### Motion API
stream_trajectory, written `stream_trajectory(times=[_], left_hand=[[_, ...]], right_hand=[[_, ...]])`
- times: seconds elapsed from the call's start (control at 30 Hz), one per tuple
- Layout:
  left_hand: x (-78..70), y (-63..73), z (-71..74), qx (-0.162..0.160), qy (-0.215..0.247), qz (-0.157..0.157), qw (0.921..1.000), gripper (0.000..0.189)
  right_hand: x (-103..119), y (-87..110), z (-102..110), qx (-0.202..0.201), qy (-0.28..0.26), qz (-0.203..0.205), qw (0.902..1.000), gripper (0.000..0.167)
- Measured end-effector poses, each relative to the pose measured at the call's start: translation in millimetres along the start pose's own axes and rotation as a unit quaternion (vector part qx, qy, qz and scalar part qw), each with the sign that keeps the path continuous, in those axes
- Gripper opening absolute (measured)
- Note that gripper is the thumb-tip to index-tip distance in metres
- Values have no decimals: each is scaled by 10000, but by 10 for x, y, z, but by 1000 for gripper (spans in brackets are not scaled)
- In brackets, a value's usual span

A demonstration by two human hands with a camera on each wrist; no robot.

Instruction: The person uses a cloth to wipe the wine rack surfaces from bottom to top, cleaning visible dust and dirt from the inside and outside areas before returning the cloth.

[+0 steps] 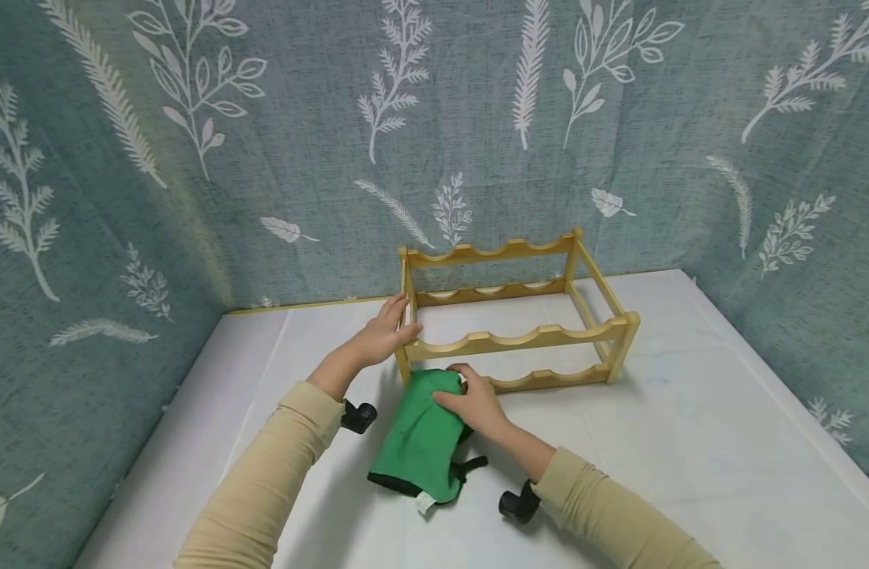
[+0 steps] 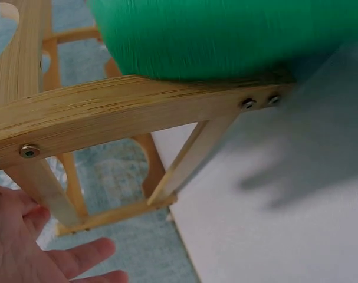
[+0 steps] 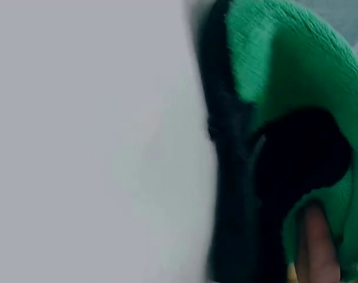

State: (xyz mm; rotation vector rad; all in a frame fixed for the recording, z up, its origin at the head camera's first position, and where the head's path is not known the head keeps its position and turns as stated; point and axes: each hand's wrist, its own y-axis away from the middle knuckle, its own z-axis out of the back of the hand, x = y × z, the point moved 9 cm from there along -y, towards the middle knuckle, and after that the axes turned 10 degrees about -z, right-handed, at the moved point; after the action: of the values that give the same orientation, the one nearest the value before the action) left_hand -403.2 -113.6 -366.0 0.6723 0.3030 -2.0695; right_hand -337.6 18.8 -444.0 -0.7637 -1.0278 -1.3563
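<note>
A green fabric piece (image 1: 423,438) with black edging, a black strap and a white tag leans on the front left of a wooden rack (image 1: 515,341). My right hand (image 1: 480,407) pinches its upper right side; in the right wrist view, a finger (image 3: 317,244) shows against the green cloth beside a dark round part. My left hand (image 1: 380,336) is at the rack's left end, fingers extended along it. Up close in the left wrist view, the left hand (image 2: 19,242) lies by a wooden post with its fingers spread, and green cloth overlaps the top rail.
The rack has scalloped rails and stands on a white tabletop (image 1: 690,419), close to the back edge. Leaf-patterned blue-green cloth (image 1: 477,118) hangs behind and on both sides. Black wrist devices (image 1: 359,416) stick out beneath both sleeves.
</note>
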Motion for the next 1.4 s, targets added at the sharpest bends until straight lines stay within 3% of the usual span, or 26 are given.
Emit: stream_trajectory(times=[0.1, 0.23, 0.53, 0.83, 1.07, 1.4], left_hand=[[-6, 4, 2, -2, 12, 10, 10000, 70], [-13, -1, 8, 4, -8, -5, 10000, 70], [-18, -14, -19, 46, 13, 21, 10000, 69], [-16, -13, -21, 66, 68, 52, 9999, 71], [-6, -30, -29, 102, -7, -52, 9999, 71], [2, -8, -11, 105, -90, 40, 9999, 70]], right_hand=[[-14, -25, -116, -252, -28, -53, 9997, 46], [-44, -7, -57, -534, 41, -14, 9986, 45], [-157, 78, 423, -1138, 302, 313, 9926, 34], [-492, 153, 1011, -1255, 551, -367, 9899, 38], [-684, 302, 1478, -1356, 925, -545, 9849, 33], [-1014, 498, 2179, -1470, 1533, -1001, 9721, 40]])
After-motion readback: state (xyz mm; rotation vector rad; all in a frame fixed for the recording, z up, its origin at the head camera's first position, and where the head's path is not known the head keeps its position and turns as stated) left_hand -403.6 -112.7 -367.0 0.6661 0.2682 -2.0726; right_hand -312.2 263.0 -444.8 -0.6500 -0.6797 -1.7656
